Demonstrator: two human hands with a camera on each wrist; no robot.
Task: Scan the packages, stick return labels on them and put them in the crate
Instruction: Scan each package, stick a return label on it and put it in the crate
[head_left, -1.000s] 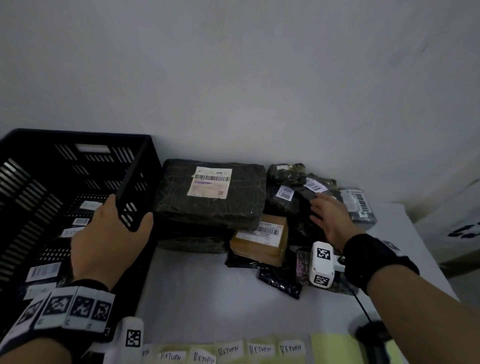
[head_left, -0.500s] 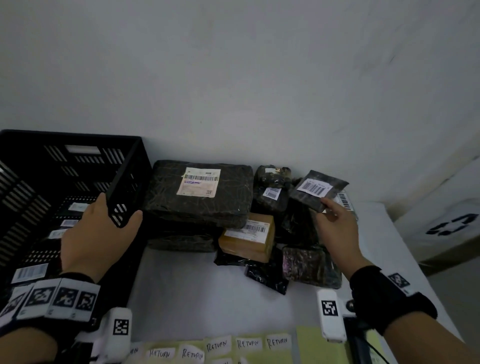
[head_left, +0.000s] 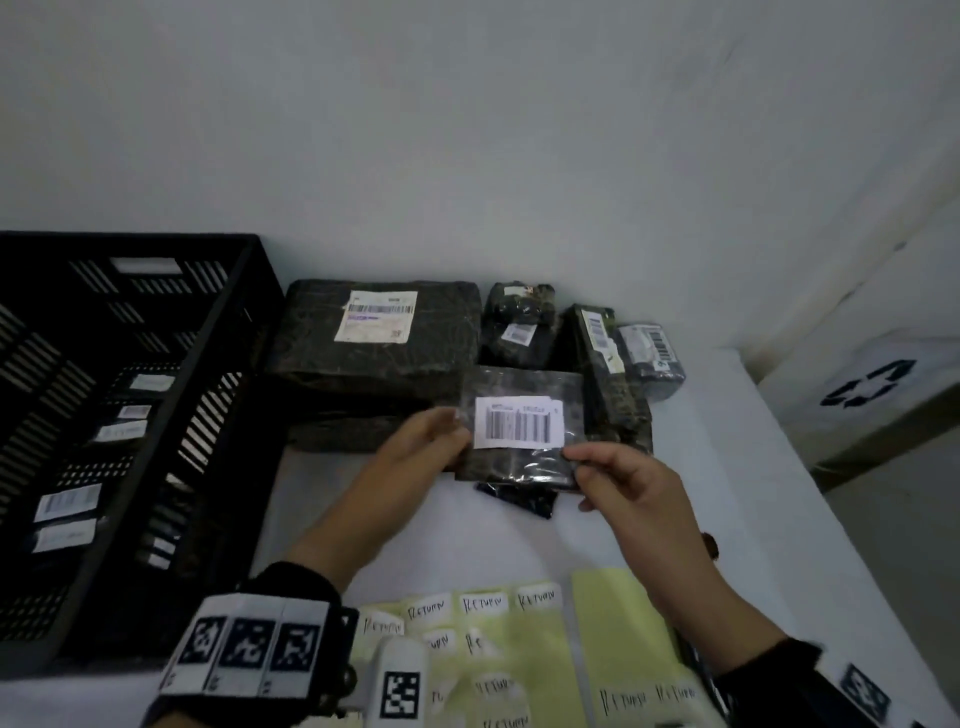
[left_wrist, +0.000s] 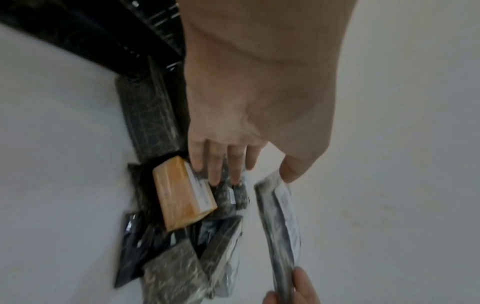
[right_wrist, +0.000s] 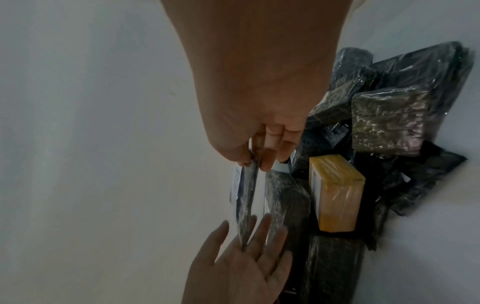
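Note:
A flat dark package (head_left: 519, 384) with a white barcode label hangs in the air in front of the pile, label facing me. My right hand (head_left: 576, 462) pinches its lower right corner between thumb and fingers. At its left edge is my left hand (head_left: 441, 436), fingers straight and touching it. The left wrist view shows the package (left_wrist: 278, 222) edge-on, with the thumb at its near end. In the right wrist view the package (right_wrist: 245, 197) hangs from my right hand (right_wrist: 254, 160). The black slatted crate (head_left: 223, 415) at the left holds several labelled packages.
A large dark parcel (head_left: 374, 353) and smaller wrapped packages lie against the wall; a brown box (left_wrist: 182, 195) sits among them. Yellow sheets of RETURN labels (head_left: 483, 605) lie at the table's front edge. A white bin with a recycling mark (head_left: 867, 389) stands at the right.
My right hand lifted the flat package off the pile and brought it toward the middle front. My left hand left the crate's rim and moved across to the package's left edge.

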